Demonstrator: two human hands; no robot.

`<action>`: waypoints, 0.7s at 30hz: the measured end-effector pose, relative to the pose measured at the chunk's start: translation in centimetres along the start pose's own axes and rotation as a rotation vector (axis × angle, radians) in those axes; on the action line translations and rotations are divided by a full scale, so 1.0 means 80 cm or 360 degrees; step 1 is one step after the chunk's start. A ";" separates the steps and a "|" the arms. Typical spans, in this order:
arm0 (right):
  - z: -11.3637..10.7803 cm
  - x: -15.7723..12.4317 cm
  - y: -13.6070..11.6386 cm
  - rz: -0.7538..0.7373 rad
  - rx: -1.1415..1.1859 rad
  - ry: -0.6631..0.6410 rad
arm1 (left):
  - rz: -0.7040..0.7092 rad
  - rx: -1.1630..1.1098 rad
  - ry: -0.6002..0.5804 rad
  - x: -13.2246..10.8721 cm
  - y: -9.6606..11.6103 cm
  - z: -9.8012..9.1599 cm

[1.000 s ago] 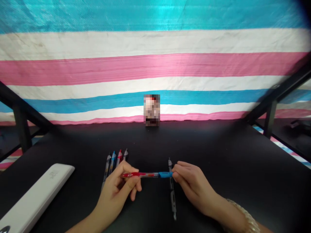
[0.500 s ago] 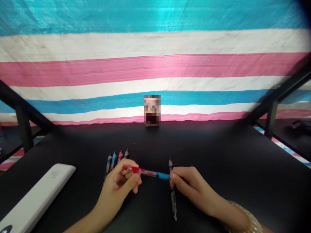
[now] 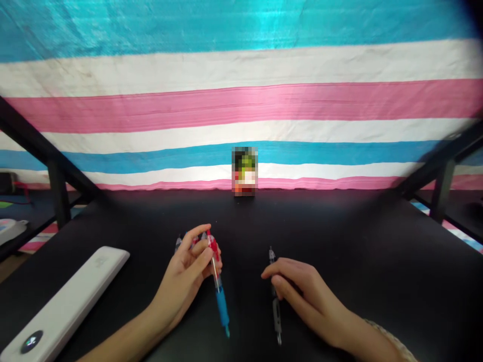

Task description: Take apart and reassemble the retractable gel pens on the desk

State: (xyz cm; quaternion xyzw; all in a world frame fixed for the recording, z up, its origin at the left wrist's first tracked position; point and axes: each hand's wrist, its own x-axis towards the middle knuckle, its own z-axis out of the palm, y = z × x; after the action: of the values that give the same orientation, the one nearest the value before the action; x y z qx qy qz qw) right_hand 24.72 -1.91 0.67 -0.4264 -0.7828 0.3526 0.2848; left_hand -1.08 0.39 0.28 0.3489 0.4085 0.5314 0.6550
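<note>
Two bare hands are working over a black desk [image 3: 339, 226], with a striped blue, white and pink sheet [image 3: 241, 103] hanging behind. At lower centre, just left of the middle, the left hand [image 3: 186, 274] is closing thumb and fingers around one red-and-blue pen [image 3: 218, 281]. Its long axis is running steeply — red end up, blue grip and tip pointing to the bottom of the frame, slightly right. At lower right of centre, the right hand [image 3: 307, 291] is hovering half-open, thumb and index finger parted, gripping nothing visible; one grey-and-black pen [image 3: 276, 317] is lying beneath it, nearly parallel, tip also toward the bottom. Whether the fingers are touching it, I cannot tell. Behind the left hand, several other pens [image 3: 178, 244] are showing only their upper ends — too hidden to count. One long white device [image 3: 68, 306] is lying at lower left, slanting upward to the right.
</note>
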 end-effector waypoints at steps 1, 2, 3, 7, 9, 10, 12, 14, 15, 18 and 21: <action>0.000 0.000 0.000 -0.0003 -0.0005 0.0001 | -0.0003 0.0019 -0.0014 0.000 0.000 0.000; 0.001 0.000 0.001 -0.0003 -0.0012 -0.0001 | -0.0006 0.0044 -0.0037 0.000 0.000 0.000; 0.001 0.000 0.001 -0.0002 -0.0022 -0.0006 | -0.0012 0.0072 -0.0069 0.000 0.000 0.000; 0.003 0.001 0.001 -0.0005 -0.0059 -0.0005 | -0.0043 0.0140 -0.0167 -0.001 -0.002 0.000; 0.003 0.000 0.000 -0.0016 -0.0063 0.0000 | -0.0056 0.0157 -0.0182 0.000 -0.001 0.000; 0.003 0.000 0.000 -0.0023 -0.0063 0.0003 | -0.0062 0.0167 -0.0189 0.000 -0.001 0.000; 0.003 -0.001 0.000 -0.0036 -0.0065 0.0009 | -0.0077 0.0191 -0.0216 -0.001 0.000 0.000; 0.003 -0.001 0.000 -0.0041 -0.0072 -0.0002 | -0.0082 0.0211 -0.0255 -0.001 0.001 -0.001; 0.004 -0.002 0.001 -0.0040 -0.0080 -0.0008 | -0.0077 0.0219 -0.0274 -0.002 0.001 -0.001; 0.004 -0.002 0.002 -0.0038 -0.0097 -0.0019 | -0.0066 0.0216 -0.0317 -0.001 -0.001 -0.005; 0.004 -0.001 0.003 -0.0040 -0.0087 -0.0014 | -0.0067 0.0177 -0.0324 0.000 -0.003 -0.007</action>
State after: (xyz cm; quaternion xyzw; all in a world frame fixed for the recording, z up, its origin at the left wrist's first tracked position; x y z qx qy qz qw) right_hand 24.64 -2.01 0.30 -0.4226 -0.7987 0.3293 0.2739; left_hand -1.52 0.35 -0.17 0.4282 0.3760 0.4559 0.6837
